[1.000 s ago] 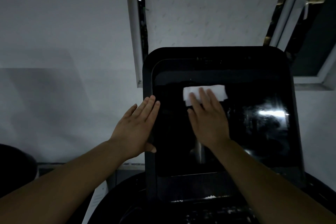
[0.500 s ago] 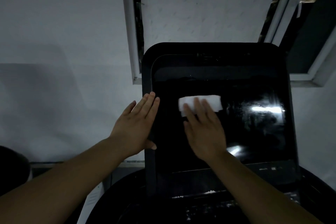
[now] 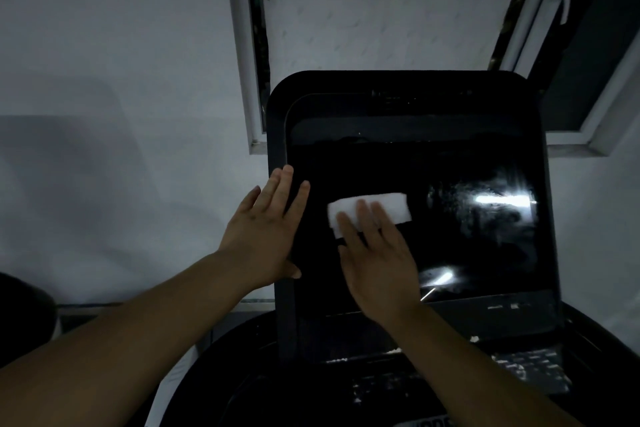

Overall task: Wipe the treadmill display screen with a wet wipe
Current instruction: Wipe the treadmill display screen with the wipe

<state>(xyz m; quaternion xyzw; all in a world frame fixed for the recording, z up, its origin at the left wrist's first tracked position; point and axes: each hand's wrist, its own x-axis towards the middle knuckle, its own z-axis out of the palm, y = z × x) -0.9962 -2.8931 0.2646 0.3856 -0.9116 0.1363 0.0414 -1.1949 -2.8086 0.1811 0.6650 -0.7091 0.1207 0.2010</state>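
A dim room surrounds you: a pale grey wall [image 3: 104, 62] fills the left and top of the view, and white window frames [image 3: 242, 45] run up behind the machine, with dark glass at the upper right. In front of you stands the treadmill display screen [image 3: 450, 236], a black glossy panel set in a dark rounded bezel [image 3: 277, 135], tilted back toward the wall. Two bright reflections sit on its glass, one streak at the right and a smaller glint low down near your wrist. Your right hand [image 3: 377, 253] lies flat on the left-centre of the screen, fingers [image 3: 363, 215] held together and stretched out, pressing the wet wipe [image 3: 384, 206] against the glass. The wipe is a white folded rectangle lying crosswise on the screen; your fingertips cover its lower left part, and the rest of it sticks out above and to the right of them. Your left hand [image 3: 266, 229] is open and flat, fingers close together, laid on the left edge of the bezel with the thumb reaching onto the front of the frame; it grips nothing. Below the screen the console [image 3: 519, 367] carries a pale patch that may be a keypad, though the light is too poor for you to be sure, and a few small white specks lie along its ledge.
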